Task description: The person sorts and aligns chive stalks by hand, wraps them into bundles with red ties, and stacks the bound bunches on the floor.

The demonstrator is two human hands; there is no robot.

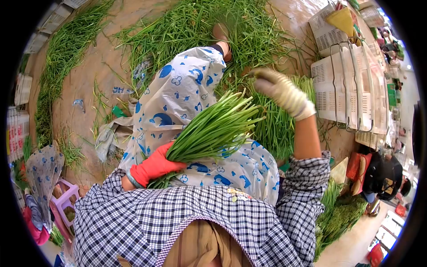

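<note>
My left hand point(155, 165), in a red glove, is closed around a bunch of garlic chives point(209, 129) that lies slanted across my lap, its leaf ends fanned out to the upper right. My right hand point(282, 91), in a whitish glove with dirty fingertips, is raised to the right of the bunch and apart from it. Its fingers are blurred by motion. Below that hand, a dense heap of chives point(278, 127) lies beside my leg. A plastic apron point(178, 84) with blue prints covers my legs.
Loose greens point(191, 26) are strewn around my foot. A long row of greens point(66, 58) lies along the left. White plastic crates point(340, 89) stand on the right, and more greens point(344, 218) lie behind. A purple stool point(64, 200) is at the lower left. A person point(384, 175) bends at the far right.
</note>
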